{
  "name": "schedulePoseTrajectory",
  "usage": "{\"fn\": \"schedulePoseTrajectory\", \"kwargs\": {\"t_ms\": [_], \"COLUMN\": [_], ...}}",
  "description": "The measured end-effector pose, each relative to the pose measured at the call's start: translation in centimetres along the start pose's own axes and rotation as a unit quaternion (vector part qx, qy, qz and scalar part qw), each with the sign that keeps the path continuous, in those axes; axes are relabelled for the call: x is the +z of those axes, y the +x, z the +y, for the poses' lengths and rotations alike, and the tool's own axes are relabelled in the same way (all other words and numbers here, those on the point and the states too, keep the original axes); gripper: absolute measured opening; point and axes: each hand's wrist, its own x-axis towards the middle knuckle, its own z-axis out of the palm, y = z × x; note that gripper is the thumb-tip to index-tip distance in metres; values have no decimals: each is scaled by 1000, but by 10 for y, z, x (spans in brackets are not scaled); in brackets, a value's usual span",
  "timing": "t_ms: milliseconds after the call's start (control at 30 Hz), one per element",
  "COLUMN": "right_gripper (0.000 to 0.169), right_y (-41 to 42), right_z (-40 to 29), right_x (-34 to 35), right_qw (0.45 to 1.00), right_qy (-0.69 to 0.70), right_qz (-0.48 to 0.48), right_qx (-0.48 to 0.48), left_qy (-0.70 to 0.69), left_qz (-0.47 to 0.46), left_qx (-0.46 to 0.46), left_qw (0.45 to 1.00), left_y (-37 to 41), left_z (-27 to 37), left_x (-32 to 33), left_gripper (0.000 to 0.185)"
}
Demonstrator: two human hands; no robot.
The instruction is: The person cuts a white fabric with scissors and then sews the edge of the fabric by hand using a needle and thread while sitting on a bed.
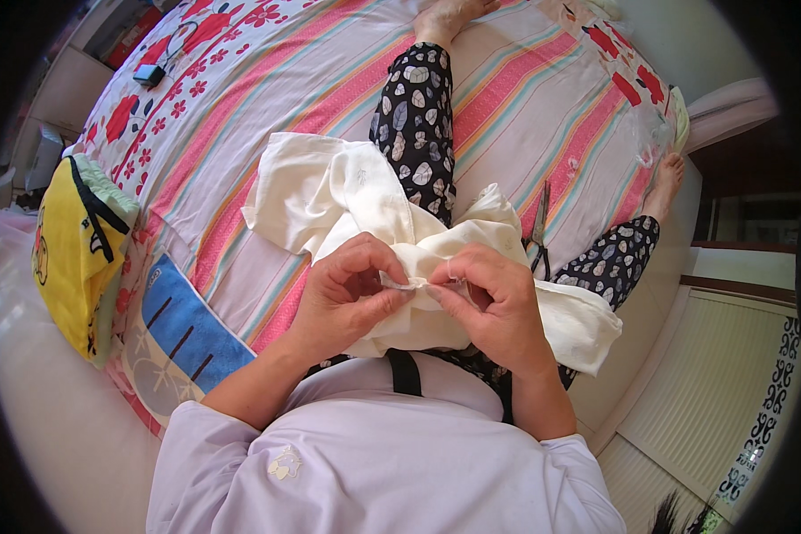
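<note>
A cream-white cloth garment (367, 193) lies bunched across my lap, with a faint leaf pattern woven or stitched into it. Thumb and forefinger of my left hand (354, 284) pinch a small gathered edge of it. From the other side my right hand (490, 294) grips the same edge, its fingertips almost meeting those of the left. Thin white thread shows near the right fingers; whether a needle is there, I cannot tell. Black-handled scissors (540, 230) rest on the bed just right of the garment, blades pointing away from me.
I sit on a bed with a striped sheet (294, 120), legs in leaf-print trousers (415, 127). At left are a blue patterned towel (180, 324) and a yellow cloth item (73, 253). A small dark adapter (148, 75) lies far left. Clear plastic (651, 143) sits far right.
</note>
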Motion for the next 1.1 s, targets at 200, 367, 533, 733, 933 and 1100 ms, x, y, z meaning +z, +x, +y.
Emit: {"fn": "schedulePoseTrajectory", "kwargs": {"t_ms": [200,367,533,733,933,1100], "right_gripper": [11,13,13,12,14,19], "right_y": [0,-1,-3,-8,-3,-1], "right_z": [2,8,9,21,16,13], "right_x": [6,10,13,25,22,18], "right_qw": [996,990,993,985,987,981], "right_qy": [-25,-18,15,146,42,-16], "right_qz": [26,55,68,89,109,95], "right_qx": [-81,-127,-90,-16,-107,-165], "left_qy": [65,95,97,-63,-34,-54], "left_qz": [-4,1,-5,-9,9,18], "left_qx": [42,85,60,-57,47,65], "left_qw": [997,992,993,996,998,996], "left_y": [0,1,0,-1,-2,-3], "left_z": [-3,-2,0,1,-10,-12], "left_x": [-6,-8,-12,-11,-10,-7], "left_gripper": [16,19,22,16,14,14]}}
